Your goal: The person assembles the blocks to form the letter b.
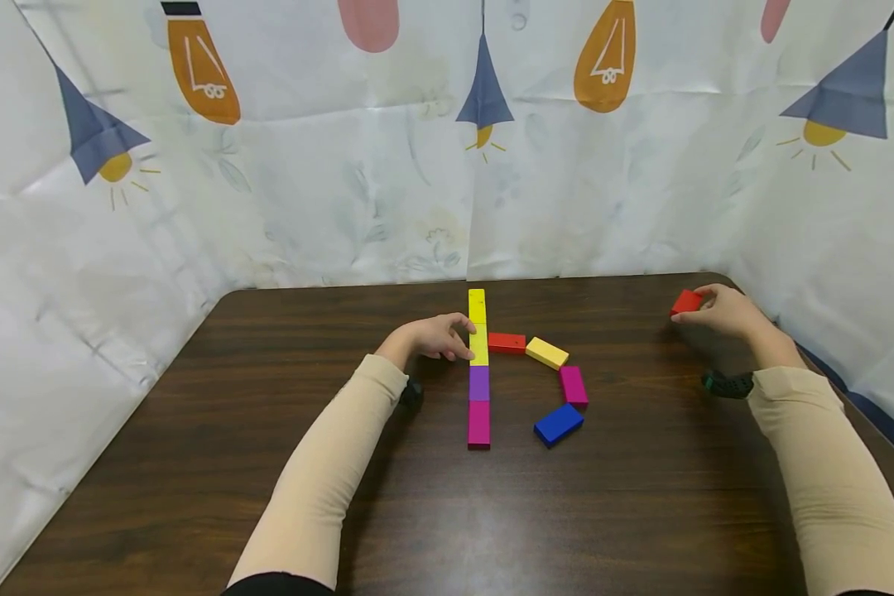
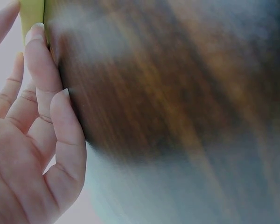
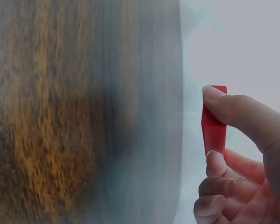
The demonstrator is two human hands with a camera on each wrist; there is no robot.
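Observation:
My right hand [image 1: 726,313] pinches a red block [image 3: 214,133] between thumb and fingers, held up over the far right of the table. My left hand [image 1: 435,338] is at the left side of a column of blocks, its fingertips right at a yellow block [image 1: 479,346]. Above that in the column lies another yellow block [image 1: 477,305]; below come a purple block [image 1: 479,382] and a magenta block [image 1: 479,422]. From the column's right side a curve runs through a flat red block [image 1: 507,343], a pale yellow block [image 1: 547,353], a magenta block [image 1: 574,386] and a blue block [image 1: 559,424].
All the blocks lie on a dark wood-grain table [image 1: 603,513]. Its far edge meets a white curtain [image 1: 305,190] printed with lamps and bulbs, which also hangs along both sides. Dark bands circle both wrists. A gap separates the blue block from the column's lower end.

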